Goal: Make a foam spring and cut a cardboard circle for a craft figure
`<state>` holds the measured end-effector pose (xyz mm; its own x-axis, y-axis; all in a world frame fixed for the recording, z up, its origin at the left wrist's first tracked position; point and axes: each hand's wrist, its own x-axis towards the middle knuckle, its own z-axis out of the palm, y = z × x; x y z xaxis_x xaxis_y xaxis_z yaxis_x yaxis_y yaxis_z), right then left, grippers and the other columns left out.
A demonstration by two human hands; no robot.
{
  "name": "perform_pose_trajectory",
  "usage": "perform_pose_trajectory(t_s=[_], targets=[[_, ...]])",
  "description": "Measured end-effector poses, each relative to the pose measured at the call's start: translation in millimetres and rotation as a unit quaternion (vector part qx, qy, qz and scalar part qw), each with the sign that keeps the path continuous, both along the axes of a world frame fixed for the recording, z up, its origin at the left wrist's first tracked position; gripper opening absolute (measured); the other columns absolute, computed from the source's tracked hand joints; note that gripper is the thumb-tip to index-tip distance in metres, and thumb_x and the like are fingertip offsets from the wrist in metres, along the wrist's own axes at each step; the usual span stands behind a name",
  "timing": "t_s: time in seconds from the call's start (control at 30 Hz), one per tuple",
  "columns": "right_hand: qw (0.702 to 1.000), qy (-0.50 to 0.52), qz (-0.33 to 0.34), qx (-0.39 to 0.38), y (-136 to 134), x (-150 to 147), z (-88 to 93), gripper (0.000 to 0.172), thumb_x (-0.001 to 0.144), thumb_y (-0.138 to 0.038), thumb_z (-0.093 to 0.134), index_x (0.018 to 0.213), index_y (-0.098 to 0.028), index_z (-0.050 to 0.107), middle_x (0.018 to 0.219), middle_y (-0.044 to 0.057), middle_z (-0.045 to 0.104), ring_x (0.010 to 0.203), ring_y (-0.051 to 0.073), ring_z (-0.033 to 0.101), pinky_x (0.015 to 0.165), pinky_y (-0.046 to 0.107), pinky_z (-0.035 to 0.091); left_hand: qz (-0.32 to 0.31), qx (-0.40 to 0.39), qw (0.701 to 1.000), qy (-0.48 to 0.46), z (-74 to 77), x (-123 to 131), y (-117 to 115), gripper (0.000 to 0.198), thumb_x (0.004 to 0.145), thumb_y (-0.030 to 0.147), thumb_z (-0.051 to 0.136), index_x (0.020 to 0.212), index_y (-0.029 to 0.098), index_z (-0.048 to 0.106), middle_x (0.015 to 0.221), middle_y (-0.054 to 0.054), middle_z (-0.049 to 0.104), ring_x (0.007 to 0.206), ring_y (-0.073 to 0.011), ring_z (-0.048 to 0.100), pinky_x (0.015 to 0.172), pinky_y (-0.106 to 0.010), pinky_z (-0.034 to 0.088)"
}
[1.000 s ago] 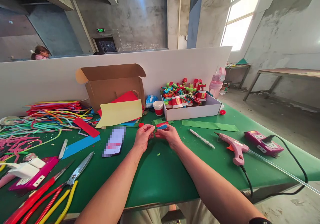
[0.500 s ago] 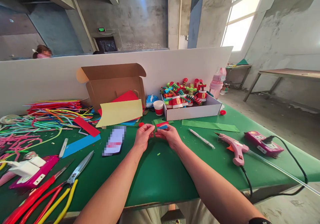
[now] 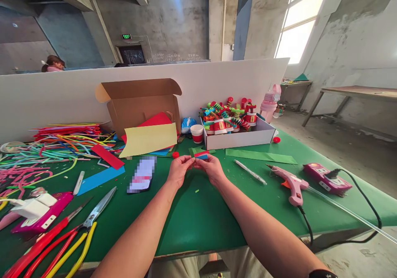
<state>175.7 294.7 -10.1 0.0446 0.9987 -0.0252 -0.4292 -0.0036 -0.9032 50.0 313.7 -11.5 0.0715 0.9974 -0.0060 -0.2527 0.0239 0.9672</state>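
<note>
My left hand [image 3: 178,171] and my right hand [image 3: 213,169] meet over the middle of the green table, fingertips pinched together. Between them is a small green paper piece, now mostly hidden by the fingers. Just past my right fingers show small red and blue paper pieces [image 3: 202,156]; whether they touch the hand I cannot tell. A green paper scrap [image 3: 194,150] lies beyond the fingertips. Left of it sits a red bottle cap [image 3: 175,154].
A white box [image 3: 242,139] of paper-spring toys stands behind, beside paper cups [image 3: 197,134]. To the right lie a pen [image 3: 249,172], green strip [image 3: 260,156] and pink glue gun [image 3: 290,182]. Leftward are a phone [image 3: 142,174], scissors [image 3: 99,207] and pipe cleaners [image 3: 65,145].
My fingertips have drawn closer together, and the green piece that showed between them is now mostly covered. My left hand has shifted slightly right. The table items have stayed put.
</note>
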Motion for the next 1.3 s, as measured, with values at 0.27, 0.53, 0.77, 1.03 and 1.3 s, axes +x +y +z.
perform_pose_trajectory(t_s=[0.27, 0.53, 0.77, 1.03, 1.3], targets=[[0.999, -0.022, -0.033, 0.002, 4.3, 3.2, 0.5, 0.033, 0.052, -0.04, 0.086, 0.064, -0.018, 0.065, 0.059, 0.0, 0.066, 0.057, 0.015, 0.063, 0.064, 0.031, 0.056, 0.026, 0.011, 1.0, 0.0, 0.8, -0.9, 1.3, 0.041, 0.041, 0.041, 0.089, 0.066, 0.015, 0.068, 0.058, 0.002, 0.061, 0.054, -0.0093, 0.05, 0.058, -0.026, 0.041], [0.995, 0.082, -0.037, -0.043, 12.2, 12.4, -2.5, 0.029, 0.062, -0.038, 0.083, 0.067, -0.019, 0.062, 0.059, 0.0, 0.062, 0.052, 0.012, 0.059, 0.056, 0.026, 0.055, 0.0, 0.02, 0.999, -0.034, 5.7, -1.0, -1.4, 0.038, 0.046, 0.039, 0.087, 0.068, 0.015, 0.067, 0.057, 0.003, 0.057, 0.054, -0.0093, 0.049, 0.058, -0.026, 0.039], [0.995, 0.069, 0.066, -0.024, 6.5, 6.1, -6.1, 0.033, 0.051, -0.031, 0.09, 0.071, -0.017, 0.068, 0.062, -0.002, 0.064, 0.056, 0.009, 0.06, 0.064, 0.024, 0.053, -0.002, 0.016, 0.999, -0.035, 6.4, 0.0, -2.8, 0.039, 0.042, 0.039, 0.089, 0.066, 0.015, 0.069, 0.061, 0.0, 0.062, 0.057, -0.0096, 0.049, 0.059, -0.026, 0.04], [0.996, 0.051, 0.071, -0.006, 3.2, 5.0, -0.4, 0.04, 0.045, -0.037, 0.091, 0.069, -0.016, 0.066, 0.067, -0.002, 0.066, 0.06, 0.009, 0.061, 0.065, 0.024, 0.052, 0.008, 0.011, 0.999, -0.044, 5.9, -0.3, -2.2, 0.04, 0.038, 0.034, 0.09, 0.066, 0.015, 0.069, 0.061, 0.001, 0.062, 0.058, -0.01, 0.05, 0.059, -0.026, 0.041], [0.998, 0.026, 0.055, -0.004, 2.9, 4.1, -0.6, 0.043, 0.041, -0.04, 0.091, 0.066, -0.016, 0.065, 0.062, -0.004, 0.064, 0.059, 0.009, 0.061, 0.064, 0.024, 0.051, 0.016, -0.002, 1.0, -0.025, 2.2, 0.4, 0.6, 0.036, 0.035, 0.03, 0.089, 0.063, 0.015, 0.07, 0.059, 0.001, 0.063, 0.058, -0.0109, 0.052, 0.06, -0.027, 0.043]])
